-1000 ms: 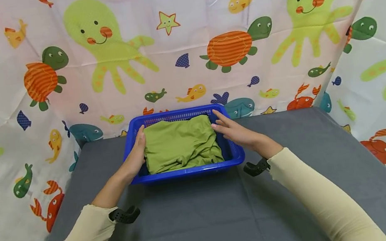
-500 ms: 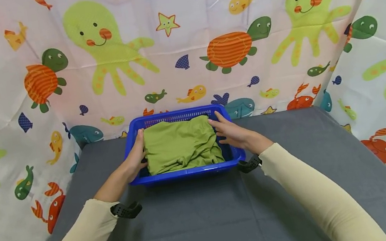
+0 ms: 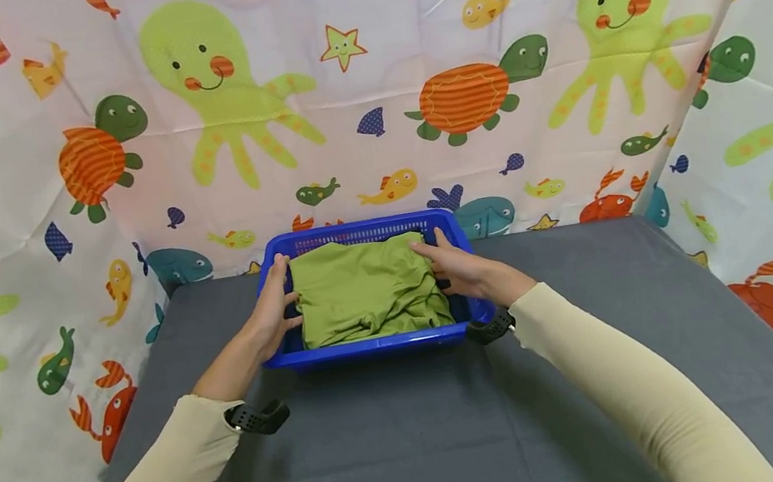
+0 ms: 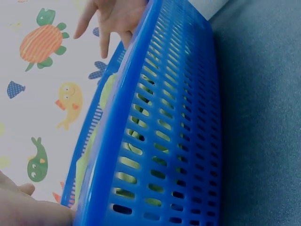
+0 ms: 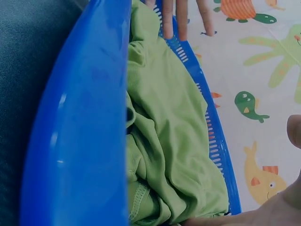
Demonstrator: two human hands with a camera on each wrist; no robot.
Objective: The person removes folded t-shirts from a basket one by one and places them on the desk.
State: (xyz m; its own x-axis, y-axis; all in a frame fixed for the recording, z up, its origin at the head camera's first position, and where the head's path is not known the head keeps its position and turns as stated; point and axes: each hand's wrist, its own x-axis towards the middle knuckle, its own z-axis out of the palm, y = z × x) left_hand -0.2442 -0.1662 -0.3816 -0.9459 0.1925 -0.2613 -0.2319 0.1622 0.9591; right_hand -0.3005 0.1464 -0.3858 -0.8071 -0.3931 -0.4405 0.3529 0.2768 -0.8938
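A blue plastic basket (image 3: 373, 347) with slotted walls stands at the far side of the table. In it lies a crumpled green cloth (image 3: 367, 290), perhaps a garment; a stitched hem shows in the right wrist view. My left hand (image 3: 272, 314) reaches over the basket's left rim, its spread fingers against or close beside the cloth's left edge. At the opposite end, my right hand (image 3: 465, 269) dips inside the basket, fingertips at the cloth's right edge. Neither hand is curled round the cloth. The fingertips low in the basket are partly hidden.
A grey cloth (image 3: 396, 442) covers the table in front of and beside the basket. Close behind the basket hangs a white curtain (image 3: 378, 137) printed with sea animals, which also runs along both sides.
My right hand has moved left and further into the basket, up to the cloth's edge. The left hand's fingers have spread toward the cloth. Basket and cloth stay in place.
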